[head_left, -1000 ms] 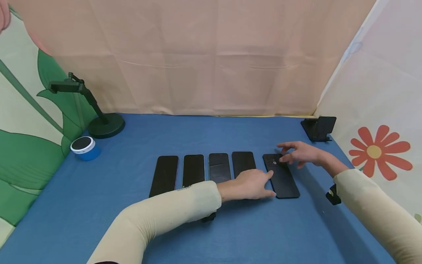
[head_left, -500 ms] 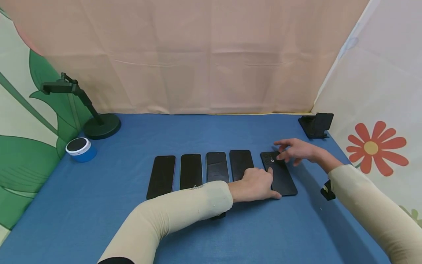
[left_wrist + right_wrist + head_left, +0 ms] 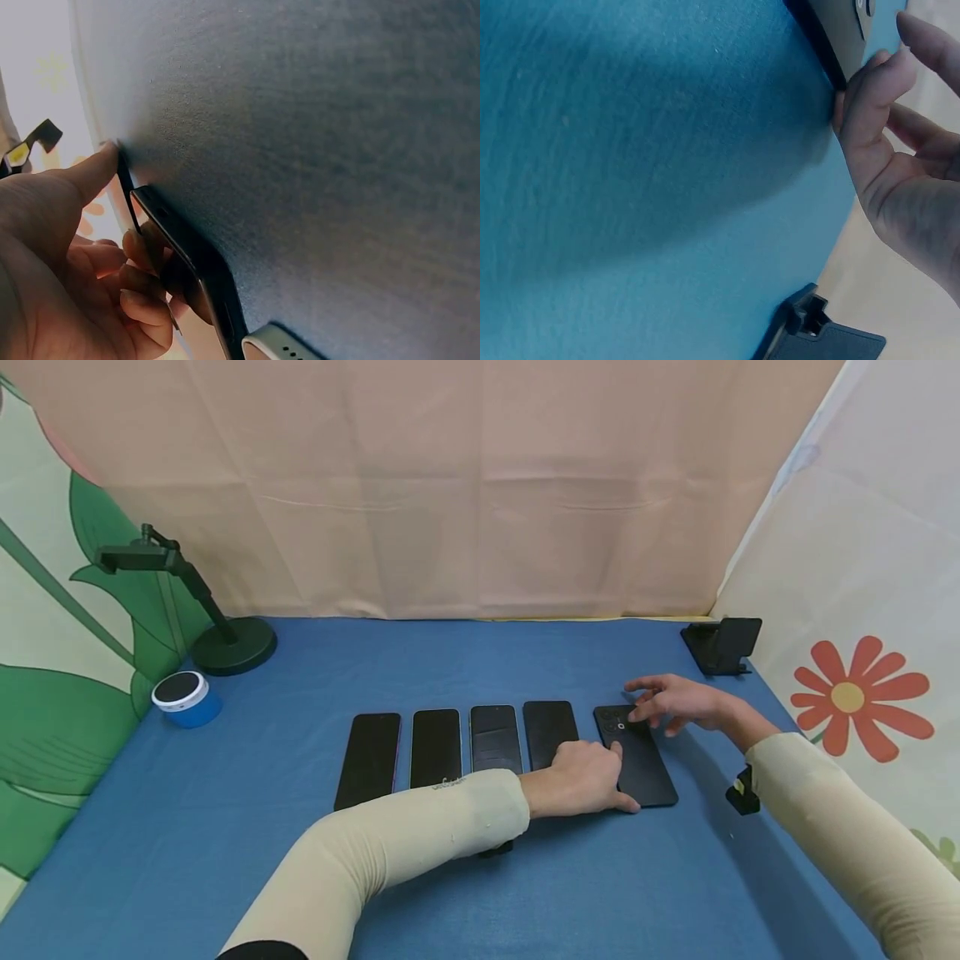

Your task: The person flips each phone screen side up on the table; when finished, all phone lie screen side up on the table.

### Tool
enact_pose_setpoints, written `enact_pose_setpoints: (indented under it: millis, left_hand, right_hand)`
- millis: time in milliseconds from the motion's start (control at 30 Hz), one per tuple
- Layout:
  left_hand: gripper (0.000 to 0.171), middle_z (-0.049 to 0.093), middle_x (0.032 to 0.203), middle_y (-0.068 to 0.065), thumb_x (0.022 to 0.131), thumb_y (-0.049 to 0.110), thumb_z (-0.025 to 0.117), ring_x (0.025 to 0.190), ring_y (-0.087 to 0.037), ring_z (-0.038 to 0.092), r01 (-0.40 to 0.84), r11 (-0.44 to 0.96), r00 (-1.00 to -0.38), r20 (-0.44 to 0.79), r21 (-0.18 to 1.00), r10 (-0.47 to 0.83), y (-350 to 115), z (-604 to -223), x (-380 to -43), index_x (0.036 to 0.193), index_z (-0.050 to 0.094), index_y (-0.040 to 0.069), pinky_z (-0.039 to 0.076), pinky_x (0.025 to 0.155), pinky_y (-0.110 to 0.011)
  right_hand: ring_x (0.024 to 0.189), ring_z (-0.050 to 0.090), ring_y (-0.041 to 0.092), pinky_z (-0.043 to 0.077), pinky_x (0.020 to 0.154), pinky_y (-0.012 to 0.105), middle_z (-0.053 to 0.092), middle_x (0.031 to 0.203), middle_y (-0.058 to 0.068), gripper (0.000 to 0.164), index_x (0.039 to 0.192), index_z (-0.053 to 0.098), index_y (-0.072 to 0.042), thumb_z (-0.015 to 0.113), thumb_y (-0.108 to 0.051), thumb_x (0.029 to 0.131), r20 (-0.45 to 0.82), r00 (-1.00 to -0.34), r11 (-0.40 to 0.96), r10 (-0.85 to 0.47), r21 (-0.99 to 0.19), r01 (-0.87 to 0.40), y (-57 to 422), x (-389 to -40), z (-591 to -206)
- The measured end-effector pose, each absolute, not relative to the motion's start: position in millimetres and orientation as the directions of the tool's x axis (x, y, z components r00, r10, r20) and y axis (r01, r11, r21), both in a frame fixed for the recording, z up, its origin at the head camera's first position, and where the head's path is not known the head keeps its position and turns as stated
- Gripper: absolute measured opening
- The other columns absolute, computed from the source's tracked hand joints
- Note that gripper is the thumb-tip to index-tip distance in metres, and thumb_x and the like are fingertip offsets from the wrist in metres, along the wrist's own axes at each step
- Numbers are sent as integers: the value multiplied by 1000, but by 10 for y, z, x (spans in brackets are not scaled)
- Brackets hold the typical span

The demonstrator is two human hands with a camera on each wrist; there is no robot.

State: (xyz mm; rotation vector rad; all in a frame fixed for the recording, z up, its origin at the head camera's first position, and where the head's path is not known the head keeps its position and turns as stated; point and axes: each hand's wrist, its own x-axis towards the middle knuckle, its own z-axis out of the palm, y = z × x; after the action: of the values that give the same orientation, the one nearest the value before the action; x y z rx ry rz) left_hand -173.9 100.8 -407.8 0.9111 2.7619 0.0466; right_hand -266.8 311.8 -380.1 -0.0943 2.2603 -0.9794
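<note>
Several dark phones lie in a row on the blue table. The rightmost, a black phone (image 3: 645, 768), lies face down with its camera lenses at the far end. My left hand (image 3: 577, 779) reaches over the neighbouring phone (image 3: 549, 727) to its left edge, thumb extended at the near left corner. The left wrist view shows the thumb (image 3: 97, 172) along that edge, other fingers bent behind a closer phone (image 3: 202, 262). My right hand (image 3: 678, 702) is at its far right corner; in the right wrist view bent fingers (image 3: 874, 97) touch the phone's corner (image 3: 840, 37).
Further phones (image 3: 367, 760) lie screen up toward the left, partly behind my left sleeve (image 3: 420, 827). A black folding stand (image 3: 723, 647) is at the back right. At the back left are a dark stand with an arm (image 3: 232, 643) and a blue-and-white round container (image 3: 187, 702).
My left hand has shifted slightly right and nearer along the rightmost phone's left edge, its thumb now at the near corner. The right hand stays by the far corner. The view has shifted slightly.
</note>
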Motion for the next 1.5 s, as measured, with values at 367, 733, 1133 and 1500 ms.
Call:
enact_pose_setpoints:
  millis: [367,733,1133,1500]
  left_hand:
    - [90,59,61,6,84,76,59,51,-9,55,584,806,-780,-211,94,589,987,-4079,-1729,155,39,25,44,44,-25]
    - [89,56,58,7,84,78,57,50,-9,54,593,803,-784,-189,55,591,972,-4089,-1705,156,38,28,42,43,-25]
    - [89,58,62,6,84,78,56,53,-10,55,584,810,-785,-216,55,581,975,-4080,-1703,157,33,33,44,46,-26]
    - [88,59,65,6,85,76,58,61,-10,57,593,800,-775,-204,88,597,961,-4085,-1705,158,31,35,45,48,-27]
  right_hand:
    - [71,47,13,47,58,29,49,110,10,72,156,30,-9,66,-25,96,-528,-791,653,-309,-723,227,3141,-2657,-3826]
    - [70,48,15,46,57,31,51,110,11,62,151,41,-8,67,-17,95,-477,-796,624,-373,-763,165,3247,-2627,-3837]
    - [65,43,14,45,56,33,47,110,11,61,149,46,-9,69,-15,93,-475,-789,619,-390,-769,157,3247,-2620,-3831]
    - [73,47,17,47,56,34,48,118,17,62,150,47,-9,70,-13,92,-472,-787,658,-396,-744,116,3238,-2636,-3783]
